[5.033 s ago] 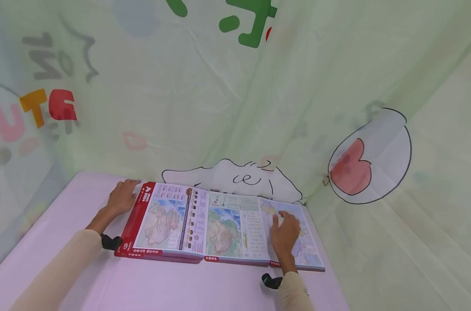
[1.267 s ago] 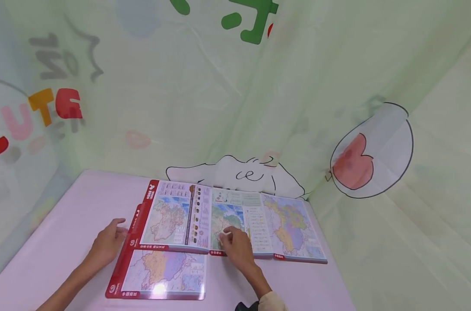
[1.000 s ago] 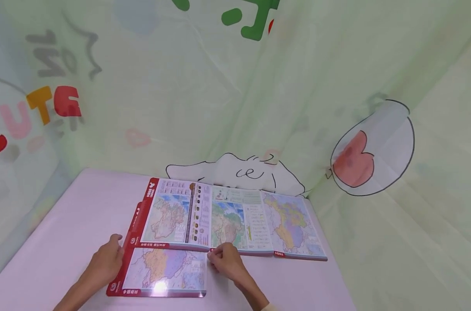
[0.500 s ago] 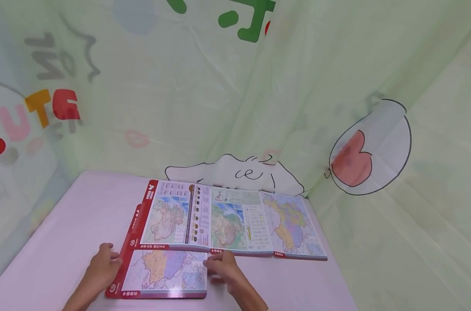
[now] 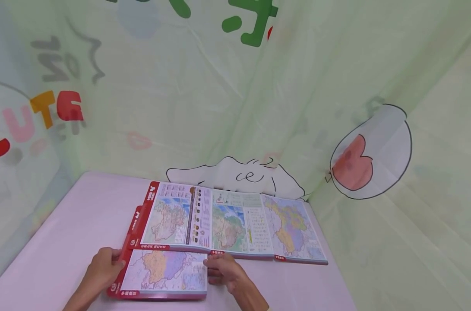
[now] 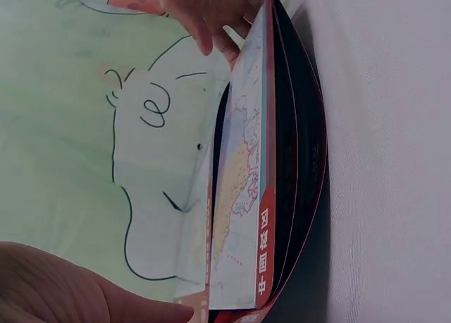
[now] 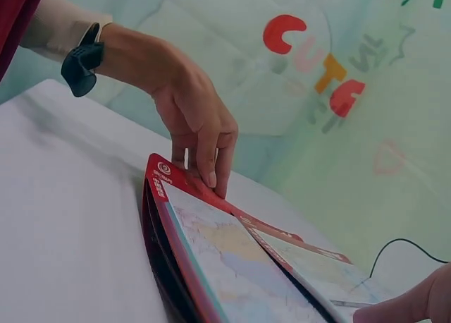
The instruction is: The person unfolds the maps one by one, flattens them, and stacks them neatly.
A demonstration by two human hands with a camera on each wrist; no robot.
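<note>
Before me lies a printed map (image 5: pixel 227 229) with three panels side by side. In front of its left panel, a red-edged folded map section (image 5: pixel 163 272) lies partly tucked below it. My left hand (image 5: pixel 101 270) pinches this front section at its red left strip, with the thumb on top. At the opposite edge, my right hand (image 5: pixel 229 272) holds it with the thumb on top and curled fingers below. In the left wrist view, the dark layers (image 6: pixel 292 154) under the front section bulge apart above the table.
A pink-white tabletop (image 5: pixel 64 233) bears the map. Behind and to the right hangs a pale green curtain (image 5: pixel 181 99) with cartoon prints, close to the map's far edge. A dark band (image 7: pixel 83 62) sits on the left wrist.
The front section now shows before the left panel, unlike five seconds ago. My right hand has come from the middle panel to its right edge; my left has moved nearer me, gripping the left strip.
</note>
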